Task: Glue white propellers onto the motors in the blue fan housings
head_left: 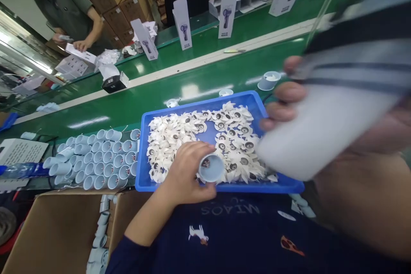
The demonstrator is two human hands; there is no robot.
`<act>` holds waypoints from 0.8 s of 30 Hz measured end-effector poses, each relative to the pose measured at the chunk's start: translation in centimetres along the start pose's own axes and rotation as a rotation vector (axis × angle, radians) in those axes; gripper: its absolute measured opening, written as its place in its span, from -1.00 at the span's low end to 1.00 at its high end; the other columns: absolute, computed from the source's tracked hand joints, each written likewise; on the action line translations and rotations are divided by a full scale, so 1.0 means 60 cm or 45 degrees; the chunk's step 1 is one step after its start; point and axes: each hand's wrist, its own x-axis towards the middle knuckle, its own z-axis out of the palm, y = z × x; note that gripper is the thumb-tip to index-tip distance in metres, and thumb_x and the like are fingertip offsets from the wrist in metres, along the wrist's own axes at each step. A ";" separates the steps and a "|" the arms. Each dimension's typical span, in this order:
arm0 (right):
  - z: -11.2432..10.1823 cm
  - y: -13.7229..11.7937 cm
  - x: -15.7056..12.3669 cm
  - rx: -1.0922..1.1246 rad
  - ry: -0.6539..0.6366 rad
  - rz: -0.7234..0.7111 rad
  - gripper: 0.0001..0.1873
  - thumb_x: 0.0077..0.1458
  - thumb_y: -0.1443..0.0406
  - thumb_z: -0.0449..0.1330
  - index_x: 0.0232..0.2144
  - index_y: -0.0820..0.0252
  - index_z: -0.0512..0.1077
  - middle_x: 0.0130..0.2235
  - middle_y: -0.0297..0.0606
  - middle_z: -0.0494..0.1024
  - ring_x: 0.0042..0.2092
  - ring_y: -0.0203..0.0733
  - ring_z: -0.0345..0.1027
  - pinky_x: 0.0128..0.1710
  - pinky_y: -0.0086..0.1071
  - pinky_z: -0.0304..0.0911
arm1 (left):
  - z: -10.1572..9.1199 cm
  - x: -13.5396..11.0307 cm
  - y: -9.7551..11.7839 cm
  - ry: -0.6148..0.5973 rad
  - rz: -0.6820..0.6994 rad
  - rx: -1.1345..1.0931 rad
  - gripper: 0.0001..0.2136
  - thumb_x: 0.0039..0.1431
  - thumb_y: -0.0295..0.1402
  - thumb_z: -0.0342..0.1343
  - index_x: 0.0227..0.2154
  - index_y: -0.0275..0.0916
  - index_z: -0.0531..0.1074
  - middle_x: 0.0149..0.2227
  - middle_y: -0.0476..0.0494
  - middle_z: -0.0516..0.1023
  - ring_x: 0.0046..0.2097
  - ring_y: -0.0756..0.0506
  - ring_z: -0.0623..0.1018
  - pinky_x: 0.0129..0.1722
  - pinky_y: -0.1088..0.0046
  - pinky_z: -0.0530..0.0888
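Note:
My left hand [189, 175] is closed around a light blue cylindrical plastic housing [212, 168]. Its open end faces up toward me, and something small and dark with copper tones shows inside. Close to the camera, my right hand [284, 96] wraps its fingers around a large white object [324, 132] with dark bands, smeared by motion; its exact kind cannot be made out. Beneath my left hand lies a blue tray [205, 98] holding many white fan impellers [173, 132], some with dark round centres.
Rows of light blue housings [99, 158] lie stacked left of the tray. Cardboard boxes [61, 231] stand below at left. Across the green conveyor belt [144, 90] are printed cartons [229, 6] and a black box [114, 84]. A co-worker [69, 13] handles a white box at upper left.

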 end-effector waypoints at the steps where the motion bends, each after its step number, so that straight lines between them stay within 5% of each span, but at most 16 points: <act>1: 0.022 -0.004 0.014 -0.029 -0.014 0.105 -0.36 -0.08 -0.13 0.39 -0.04 0.05 0.41 -0.27 -0.36 0.45 -0.30 -0.22 0.38 -0.28 -0.23 0.45 | 0.018 0.008 0.006 0.005 -0.010 -0.023 -0.34 0.01 -0.28 0.27 0.20 -0.18 0.23 0.01 -0.28 0.54 0.06 -0.29 0.53 0.08 0.04 0.46; 3: 0.065 -0.007 0.036 -0.090 -0.004 0.249 -0.36 -0.13 -0.10 0.44 -0.09 0.06 0.41 -0.28 -0.34 0.47 -0.26 -0.08 0.44 -0.23 -0.07 0.47 | 0.041 0.021 0.015 0.029 -0.070 -0.092 -0.40 0.00 -0.14 0.35 0.09 -0.19 0.31 -0.12 -0.21 0.58 -0.11 -0.22 0.58 -0.10 0.21 0.52; 6: 0.119 0.006 0.044 -0.019 0.313 0.007 -0.32 -0.17 -0.21 0.39 -0.19 0.09 0.38 -0.37 -0.37 0.45 -0.37 -0.13 0.41 -0.39 -0.19 0.46 | 0.050 0.032 0.026 0.074 -0.141 -0.203 -0.61 -0.01 -0.06 0.36 -0.26 -0.19 0.42 -0.38 -0.04 0.54 -0.37 -0.09 0.53 -0.36 0.39 0.46; 8: 0.140 0.021 0.036 -0.055 0.380 -0.078 -0.33 -0.15 -0.25 0.37 -0.21 0.09 0.39 -0.40 -0.37 0.45 -0.42 -0.15 0.40 -0.47 -0.27 0.41 | 0.049 0.036 0.033 0.101 -0.163 -0.231 -0.67 -0.01 -0.09 0.35 -0.38 -0.20 0.40 -0.46 0.01 0.48 -0.45 -0.03 0.46 -0.43 0.43 0.40; 17: 0.129 0.043 0.007 -0.284 0.321 -0.115 -0.39 -0.07 -0.29 0.28 -0.45 0.12 0.41 -0.44 -0.33 0.43 -0.41 -0.17 0.40 -0.45 -0.29 0.39 | 0.057 0.043 0.046 0.128 -0.149 -0.226 -0.71 -0.04 -0.17 0.34 -0.44 -0.21 0.36 -0.48 0.01 0.45 -0.49 0.02 0.39 -0.50 0.49 0.33; 21: 0.135 0.043 0.009 -0.195 0.364 -0.151 -0.48 -0.04 -0.18 0.34 -0.33 0.09 0.42 -0.42 -0.33 0.48 -0.40 -0.13 0.40 -0.44 -0.25 0.39 | 0.059 0.043 0.046 0.111 -0.166 -0.160 -0.70 -0.02 -0.14 0.34 -0.44 -0.21 0.39 -0.49 0.00 0.46 -0.48 -0.01 0.43 -0.49 0.46 0.35; 24: 0.145 0.040 0.021 -0.140 0.467 -0.091 -0.37 -0.22 -0.10 0.48 -0.21 0.08 0.39 -0.41 -0.34 0.49 -0.42 -0.12 0.40 -0.44 -0.24 0.39 | 0.051 0.048 0.052 0.024 -0.201 -0.175 -0.65 -0.04 -0.08 0.36 -0.34 -0.20 0.45 -0.44 -0.03 0.53 -0.43 -0.06 0.50 -0.45 0.43 0.40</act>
